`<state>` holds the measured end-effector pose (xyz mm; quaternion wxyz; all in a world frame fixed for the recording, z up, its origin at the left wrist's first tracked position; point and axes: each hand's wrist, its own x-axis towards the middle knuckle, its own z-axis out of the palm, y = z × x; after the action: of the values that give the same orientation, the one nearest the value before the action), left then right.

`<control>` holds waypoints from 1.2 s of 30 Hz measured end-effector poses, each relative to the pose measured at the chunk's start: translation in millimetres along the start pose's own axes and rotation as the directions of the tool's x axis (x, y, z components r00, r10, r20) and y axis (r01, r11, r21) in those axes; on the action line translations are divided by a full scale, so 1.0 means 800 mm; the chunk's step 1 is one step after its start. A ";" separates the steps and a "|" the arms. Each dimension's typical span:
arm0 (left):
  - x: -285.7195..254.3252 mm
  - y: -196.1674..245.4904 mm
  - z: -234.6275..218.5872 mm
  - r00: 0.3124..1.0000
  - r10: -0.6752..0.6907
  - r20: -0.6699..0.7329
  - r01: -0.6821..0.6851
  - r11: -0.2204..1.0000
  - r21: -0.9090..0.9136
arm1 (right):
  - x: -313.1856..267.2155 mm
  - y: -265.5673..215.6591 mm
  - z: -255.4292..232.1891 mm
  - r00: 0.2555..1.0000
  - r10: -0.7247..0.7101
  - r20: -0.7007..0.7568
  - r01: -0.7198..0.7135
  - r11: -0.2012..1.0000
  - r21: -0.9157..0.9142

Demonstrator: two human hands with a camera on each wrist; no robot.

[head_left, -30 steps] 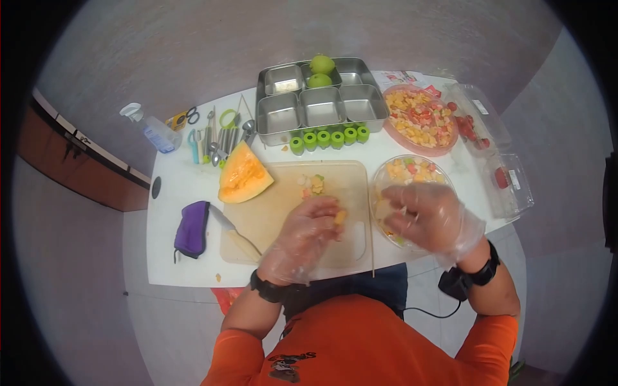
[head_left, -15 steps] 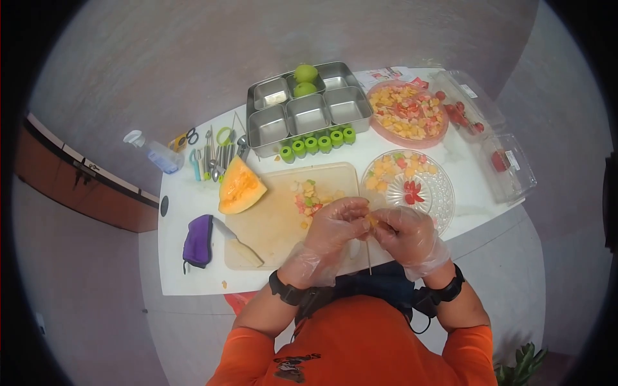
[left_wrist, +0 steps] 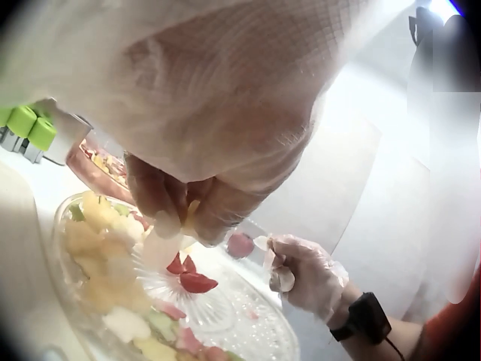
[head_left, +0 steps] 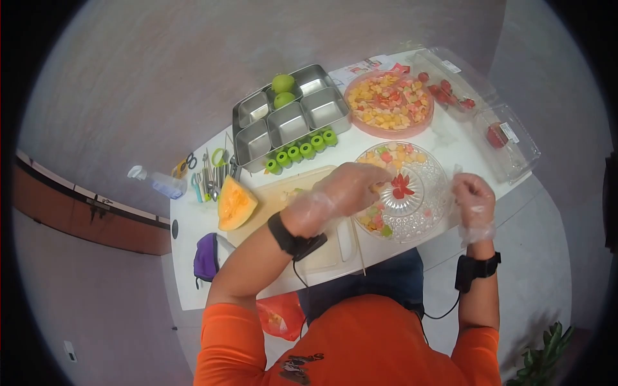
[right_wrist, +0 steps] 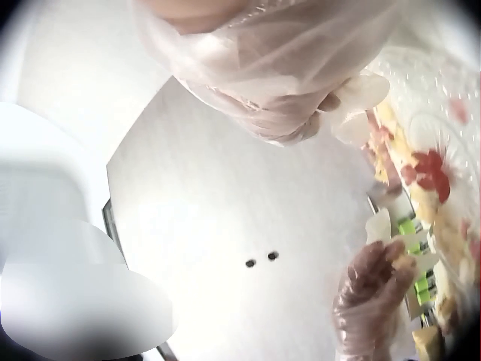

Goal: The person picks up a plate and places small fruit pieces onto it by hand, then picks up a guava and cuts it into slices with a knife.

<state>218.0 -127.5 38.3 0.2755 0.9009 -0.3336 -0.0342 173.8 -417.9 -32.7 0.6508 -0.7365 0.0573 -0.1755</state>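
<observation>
1. The person's left hand [head_left: 341, 186], in a thin clear glove, reaches across the near rim of the glass plate [head_left: 432, 207] on the white tabletop [head_left: 450, 154].
2. In the left wrist view its fingers [left_wrist: 161, 197] are pressed together, pinching a pale yellow fruit piece [left_wrist: 189, 216] just above the plate, close to the red strawberry slices [head_left: 402, 187] at the plate's middle.
3. Mixed fruit cubes [head_left: 393, 156] in yellow, pink and green line the far and near edges of the plate.
4. The right hand [head_left: 474, 201], also gloved, is off the right side of the plate, just beside its rim, with the fingers curled loosely; I cannot tell whether they hold anything.
5. A thin wooden skewer [head_left: 357, 248] lies on the tabletop between the cutting board [head_left: 335, 248] and the plate.
6. On the left end of the board lies an orange melon wedge [head_left: 234, 204], flesh up.
7. Behind the board stands a row of green cylinder pieces [head_left: 301, 152], then a compartmented steel tray [head_left: 293, 120] with two green fruits [head_left: 282, 91] in a far compartment.
8. A pink bowl of chopped fruit [head_left: 389, 98] stands behind the glass plate, with clear plastic boxes [head_left: 508, 138] to its right.
9. A purple cloth [head_left: 206, 256], a cluster of utensils [head_left: 209, 177] and a spray bottle [head_left: 158, 182] are at the left end of the tabletop.
</observation>
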 end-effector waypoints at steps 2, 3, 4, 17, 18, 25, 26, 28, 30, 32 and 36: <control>0.022 -0.007 0.006 0.998 0.006 0.066 -0.008 1.000 0.027 | 0.020 0.021 -0.003 0.985 0.165 -0.041 -0.157 0.975 0.160; 0.030 -0.009 0.009 0.989 -0.008 0.146 0.002 0.999 0.041 | 0.026 0.030 -0.002 0.974 0.223 -0.052 -0.211 0.962 0.175; 0.035 -0.010 0.014 0.974 -0.024 0.226 0.012 0.999 0.052 | 0.028 0.038 -0.002 0.957 0.282 -0.061 -0.267 0.945 0.188; 0.035 -0.017 0.013 0.930 -0.132 0.342 0.040 0.964 0.264 | 0.019 0.061 0.008 0.999 -0.030 -0.040 0.026 0.997 -0.076; 0.029 -0.019 0.007 0.958 -0.084 0.273 0.009 0.964 0.265 | 0.019 0.061 0.009 0.997 -0.060 -0.044 0.056 0.994 -0.095; -0.032 -0.029 -0.086 0.990 -0.130 -0.050 0.136 0.979 0.150 | 0.018 0.070 0.008 0.990 -0.127 -0.059 0.118 0.985 -0.126; -0.045 -0.033 -0.096 0.988 -0.142 -0.056 0.149 0.976 0.159 | 0.019 0.073 0.012 0.991 -0.127 -0.049 0.121 0.986 -0.114; -0.059 -0.041 -0.105 0.880 -0.475 0.004 0.468 0.868 0.166 | 0.019 0.065 0.012 0.993 -0.100 -0.067 0.091 0.987 -0.133; -0.065 -0.045 -0.090 0.942 -0.337 -0.004 0.328 0.916 0.230 | 0.022 0.059 0.015 0.991 -0.104 -0.084 0.088 0.981 -0.175; -0.058 -0.043 -0.071 0.982 -0.189 0.003 0.180 0.939 0.293 | 0.021 0.066 0.015 0.992 -0.088 -0.093 0.070 0.981 -0.183; -0.003 0.009 -0.041 0.929 -0.283 0.240 0.161 0.889 0.428 | 0.015 0.066 0.014 0.989 -0.110 -0.098 0.092 0.981 -0.174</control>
<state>220.4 -115.1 69.1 0.0261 0.9551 -0.2644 -0.1309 196.5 -418.7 -83.2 0.5723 -0.7804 0.0693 -0.2422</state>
